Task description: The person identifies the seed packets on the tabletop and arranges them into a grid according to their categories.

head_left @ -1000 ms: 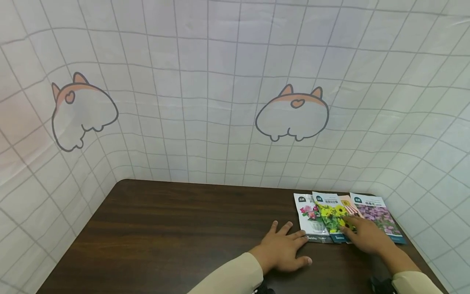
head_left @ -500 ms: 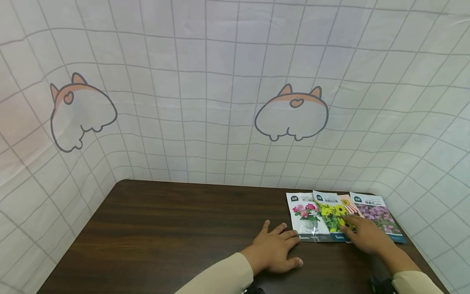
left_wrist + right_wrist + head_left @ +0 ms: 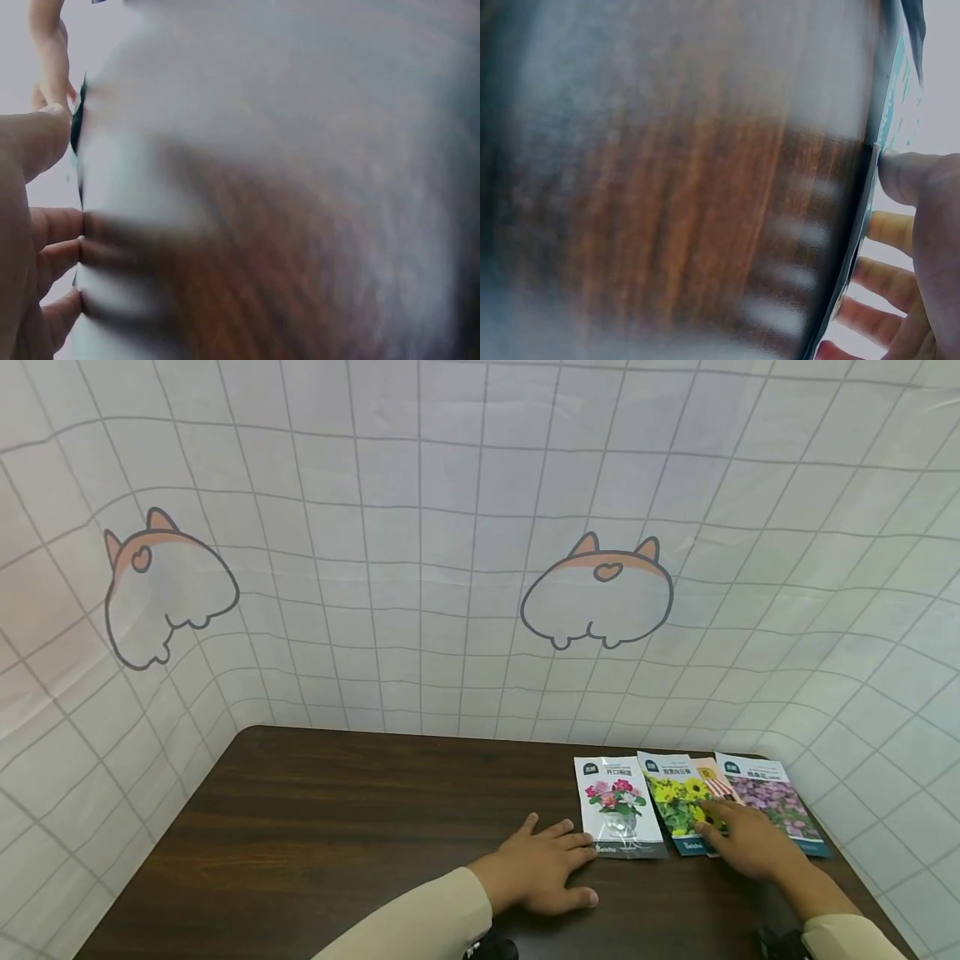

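Observation:
A white packet with pink flowers [image 3: 618, 802] lies flat on the dark wooden table. My left hand [image 3: 534, 870] is spread palm down, its fingertips at the packet's lower left corner. To the right, my right hand [image 3: 753, 843] rests on a packet with yellow flowers [image 3: 671, 789], fingers lightly bent. A pale orange packet with red stripes [image 3: 712, 774] shows partly between that one and a packet with purple flowers [image 3: 772, 802]. In the left wrist view the fingers [image 3: 60, 259] press against the surface; the right wrist view has the fingers [image 3: 889, 281] on a packet's edge.
The brown table [image 3: 337, 827] has its right edge close beside the purple packet. Behind and around it hangs a white gridded curtain [image 3: 375, 568] with cartoon corgi prints.
My left hand has slid left, drawing the pink-flower packet with it out from under the yellow-flower packet. A gap now shows between their lower ends. My right hand has stayed in place.

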Tool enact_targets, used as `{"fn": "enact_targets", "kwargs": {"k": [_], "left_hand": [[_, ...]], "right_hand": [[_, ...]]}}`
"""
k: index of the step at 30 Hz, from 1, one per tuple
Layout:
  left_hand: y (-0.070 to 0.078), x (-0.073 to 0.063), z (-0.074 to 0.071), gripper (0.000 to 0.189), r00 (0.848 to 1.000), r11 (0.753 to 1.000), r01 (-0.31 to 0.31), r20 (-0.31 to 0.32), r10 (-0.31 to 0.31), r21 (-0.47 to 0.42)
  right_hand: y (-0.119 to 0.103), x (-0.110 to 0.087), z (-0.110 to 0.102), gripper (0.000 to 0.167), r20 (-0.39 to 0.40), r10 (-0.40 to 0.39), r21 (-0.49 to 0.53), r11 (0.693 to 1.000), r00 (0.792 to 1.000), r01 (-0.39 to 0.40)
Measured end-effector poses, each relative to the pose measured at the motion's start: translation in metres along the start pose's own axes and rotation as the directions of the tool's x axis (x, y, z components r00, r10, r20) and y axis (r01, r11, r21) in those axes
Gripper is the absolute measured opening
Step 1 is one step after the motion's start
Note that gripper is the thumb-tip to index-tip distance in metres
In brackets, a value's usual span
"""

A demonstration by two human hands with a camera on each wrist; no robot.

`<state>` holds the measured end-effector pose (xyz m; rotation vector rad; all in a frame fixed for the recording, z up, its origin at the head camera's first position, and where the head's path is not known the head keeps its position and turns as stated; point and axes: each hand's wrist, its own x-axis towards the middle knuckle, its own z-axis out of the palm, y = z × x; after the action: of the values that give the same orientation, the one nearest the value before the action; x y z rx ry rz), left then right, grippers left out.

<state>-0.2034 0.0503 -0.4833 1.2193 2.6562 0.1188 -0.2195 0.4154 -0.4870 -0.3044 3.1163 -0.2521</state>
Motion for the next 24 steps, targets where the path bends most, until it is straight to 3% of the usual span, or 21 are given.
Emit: {"fn": "enact_targets", "kwargs": {"k": [15, 24], "left_hand": [[-0.018, -0.026, -0.008, 0.066, 0.998, 0.998, -0.049, 0.03, 0.05, -0.039], [-0.029, -0.036, -0.007, 0.063, 0.996, 0.995, -0.088, -0.025, 0.087, -0.037]], "right_hand": [[-0.001, -0.004, 0.001, 0.058, 0.013, 0.024, -0.001, 1.0, 1.0, -0.024], [0.001, -0.007, 0.003, 0.058, -0.005, 0.001, 0.006, 1.0, 1.0, 0.0]]}}
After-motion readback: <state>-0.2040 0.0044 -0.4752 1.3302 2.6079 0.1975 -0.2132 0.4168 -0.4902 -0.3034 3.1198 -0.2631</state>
